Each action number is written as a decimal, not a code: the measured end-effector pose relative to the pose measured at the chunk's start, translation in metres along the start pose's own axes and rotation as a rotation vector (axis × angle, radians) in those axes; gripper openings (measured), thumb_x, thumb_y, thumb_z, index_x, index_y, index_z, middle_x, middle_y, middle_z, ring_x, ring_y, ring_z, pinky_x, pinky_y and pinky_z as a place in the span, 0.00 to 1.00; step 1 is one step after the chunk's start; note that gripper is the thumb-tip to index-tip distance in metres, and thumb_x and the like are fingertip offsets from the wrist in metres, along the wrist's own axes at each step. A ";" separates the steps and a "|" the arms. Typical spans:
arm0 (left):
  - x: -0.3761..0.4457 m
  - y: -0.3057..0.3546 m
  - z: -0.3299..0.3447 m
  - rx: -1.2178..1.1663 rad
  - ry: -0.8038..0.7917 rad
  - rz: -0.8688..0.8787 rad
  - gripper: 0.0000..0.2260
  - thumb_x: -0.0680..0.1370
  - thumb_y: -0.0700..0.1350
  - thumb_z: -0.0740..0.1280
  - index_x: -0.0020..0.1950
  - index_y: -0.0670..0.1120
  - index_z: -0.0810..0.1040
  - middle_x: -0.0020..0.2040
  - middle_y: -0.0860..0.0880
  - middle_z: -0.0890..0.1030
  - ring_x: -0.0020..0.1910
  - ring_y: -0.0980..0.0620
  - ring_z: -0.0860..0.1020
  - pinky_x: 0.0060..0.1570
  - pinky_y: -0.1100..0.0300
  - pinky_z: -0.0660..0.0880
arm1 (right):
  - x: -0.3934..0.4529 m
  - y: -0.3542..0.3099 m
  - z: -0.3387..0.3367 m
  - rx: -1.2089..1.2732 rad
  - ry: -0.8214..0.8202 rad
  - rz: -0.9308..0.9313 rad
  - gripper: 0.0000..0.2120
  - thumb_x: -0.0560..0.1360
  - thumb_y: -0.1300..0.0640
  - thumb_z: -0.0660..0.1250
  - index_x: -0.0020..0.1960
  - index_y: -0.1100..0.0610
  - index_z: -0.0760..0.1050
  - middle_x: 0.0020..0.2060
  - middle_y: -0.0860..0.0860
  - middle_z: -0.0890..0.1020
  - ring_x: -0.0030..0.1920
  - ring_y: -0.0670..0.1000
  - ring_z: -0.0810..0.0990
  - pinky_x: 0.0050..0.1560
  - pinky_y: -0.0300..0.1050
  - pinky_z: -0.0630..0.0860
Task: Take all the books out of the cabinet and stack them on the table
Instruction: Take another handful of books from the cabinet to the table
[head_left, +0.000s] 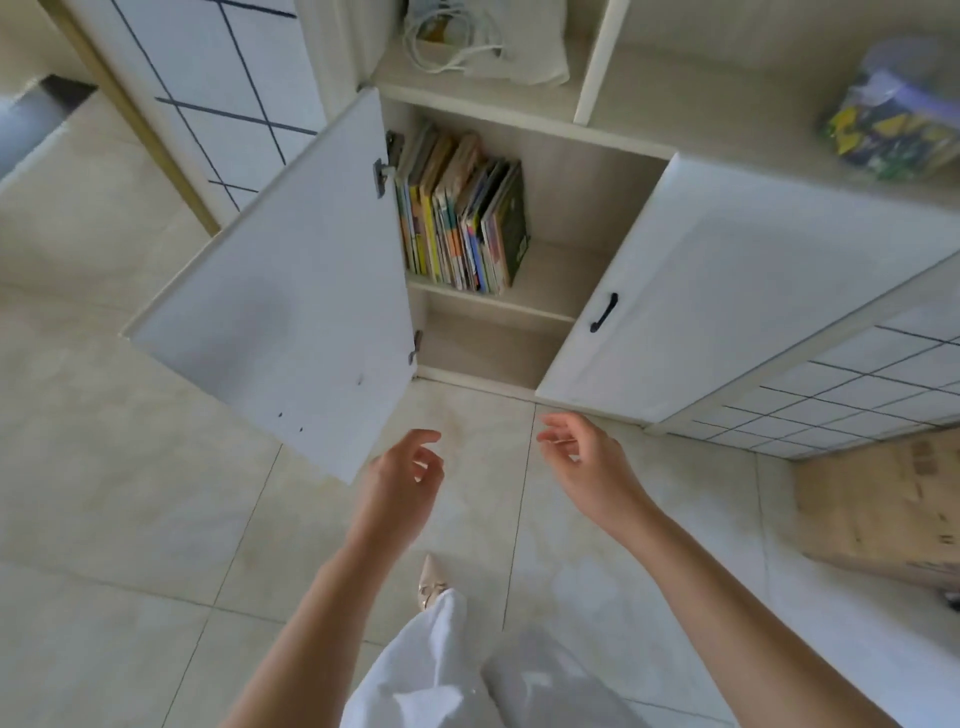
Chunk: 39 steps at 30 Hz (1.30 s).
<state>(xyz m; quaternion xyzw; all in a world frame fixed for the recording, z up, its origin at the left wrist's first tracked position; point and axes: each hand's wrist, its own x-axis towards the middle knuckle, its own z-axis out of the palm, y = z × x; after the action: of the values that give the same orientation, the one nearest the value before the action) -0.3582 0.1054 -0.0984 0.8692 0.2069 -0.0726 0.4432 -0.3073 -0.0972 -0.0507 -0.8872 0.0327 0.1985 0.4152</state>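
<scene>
A row of several colourful books stands upright on the upper shelf of the low cabinet, leaning against its left wall. The left cabinet door is swung wide open; the right door with a black handle is shut. My left hand hovers over the floor below the open door's corner, fingers loosely curled, holding nothing. My right hand hovers in front of the cabinet's base, fingers relaxed and empty. Both hands are well short of the books. No table is in view.
The cabinet's lower shelf holds nothing visible. On top of the cabinet lie a white bag with cords and a clear bag of colourful items. A cardboard box sits on the tiled floor at the right.
</scene>
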 end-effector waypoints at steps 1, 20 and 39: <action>0.016 0.004 -0.003 0.019 -0.007 0.018 0.13 0.76 0.42 0.64 0.57 0.55 0.78 0.43 0.53 0.83 0.44 0.54 0.80 0.45 0.60 0.75 | 0.007 -0.003 -0.001 0.021 0.011 0.025 0.13 0.77 0.57 0.63 0.62 0.55 0.74 0.51 0.48 0.81 0.50 0.46 0.78 0.42 0.27 0.70; 0.233 0.086 0.068 -0.135 -0.198 -0.091 0.15 0.76 0.41 0.66 0.62 0.49 0.76 0.54 0.54 0.78 0.52 0.54 0.77 0.50 0.61 0.72 | 0.218 -0.032 -0.062 0.177 -0.055 0.237 0.20 0.73 0.49 0.63 0.63 0.53 0.73 0.50 0.50 0.83 0.52 0.52 0.82 0.60 0.58 0.76; 0.408 0.053 0.135 -0.365 -0.138 -0.118 0.22 0.76 0.42 0.66 0.70 0.49 0.69 0.63 0.53 0.75 0.53 0.58 0.75 0.46 0.65 0.69 | 0.466 -0.087 0.005 0.390 -0.032 0.452 0.37 0.71 0.33 0.64 0.71 0.52 0.60 0.63 0.61 0.73 0.56 0.66 0.77 0.54 0.65 0.77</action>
<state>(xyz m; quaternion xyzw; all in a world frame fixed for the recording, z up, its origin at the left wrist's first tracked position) 0.0412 0.0906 -0.2657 0.7537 0.2364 -0.1190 0.6015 0.1384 0.0133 -0.1669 -0.7577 0.2603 0.2900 0.5236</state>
